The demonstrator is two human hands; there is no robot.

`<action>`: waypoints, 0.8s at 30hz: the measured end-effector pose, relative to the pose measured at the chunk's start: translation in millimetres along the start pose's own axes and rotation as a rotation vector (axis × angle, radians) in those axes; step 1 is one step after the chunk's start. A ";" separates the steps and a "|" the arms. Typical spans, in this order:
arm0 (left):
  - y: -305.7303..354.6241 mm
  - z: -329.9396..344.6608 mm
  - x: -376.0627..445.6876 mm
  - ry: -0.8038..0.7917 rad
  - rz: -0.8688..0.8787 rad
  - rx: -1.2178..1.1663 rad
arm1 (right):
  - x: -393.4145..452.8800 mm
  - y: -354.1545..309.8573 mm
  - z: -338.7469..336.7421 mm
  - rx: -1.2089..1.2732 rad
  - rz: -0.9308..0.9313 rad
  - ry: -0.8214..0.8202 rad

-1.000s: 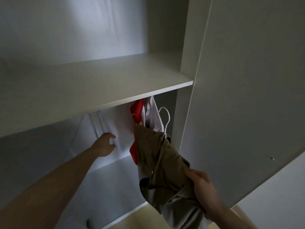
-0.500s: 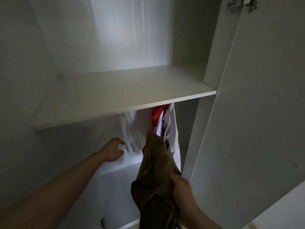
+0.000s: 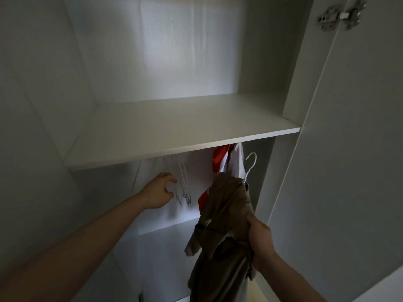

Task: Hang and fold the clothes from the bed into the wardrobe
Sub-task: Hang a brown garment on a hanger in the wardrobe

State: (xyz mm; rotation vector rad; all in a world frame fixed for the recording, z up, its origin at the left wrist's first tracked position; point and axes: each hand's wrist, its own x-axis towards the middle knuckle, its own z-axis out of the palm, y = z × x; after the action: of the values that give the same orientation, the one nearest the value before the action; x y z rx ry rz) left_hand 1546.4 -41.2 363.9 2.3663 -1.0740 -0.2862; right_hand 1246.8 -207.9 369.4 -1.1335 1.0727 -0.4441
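My right hand (image 3: 260,243) grips a bunched brown garment (image 3: 224,216) that sits on a white hanger (image 3: 250,166), whose hook points up just below the white shelf (image 3: 178,131). Behind it a red and white garment (image 3: 226,158) hangs under the shelf. My left hand (image 3: 158,194) reaches into the wardrobe with thumb and fingers curled a little apart, right beside several empty wire hangers (image 3: 182,186); it holds nothing that I can see. The rail is hidden by the shelf.
The open wardrobe door (image 3: 349,171) stands at the right with a metal hinge (image 3: 341,14) at its top. The wardrobe's side wall (image 3: 32,127) closes off the left. A lower white panel (image 3: 170,221) runs across behind my arms.
The view has tilted up, showing more of the upper compartment. My right hand has lifted the brown garment so the hanger hook shows beside the hanging clothes. My left hand stays by the empty hangers.
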 end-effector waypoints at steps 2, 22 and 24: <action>7.6 0.1 1.6 0.013 0.031 -0.013 | -0.4 -1.2 -6.2 -0.003 -0.004 0.039; 101.4 -32.8 -2.8 0.366 0.331 -0.042 | -39.7 18.0 7.2 -0.014 -0.020 -0.188; 105.4 -39.7 -9.3 0.444 0.378 -0.035 | -28.7 15.1 23.0 0.050 0.015 -0.212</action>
State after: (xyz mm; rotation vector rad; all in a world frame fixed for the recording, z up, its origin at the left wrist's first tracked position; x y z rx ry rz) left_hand 1488.5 -77.3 454.0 2.0042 -1.2408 0.3373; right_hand 1250.2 -168.2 369.8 -1.1009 0.8803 -0.3288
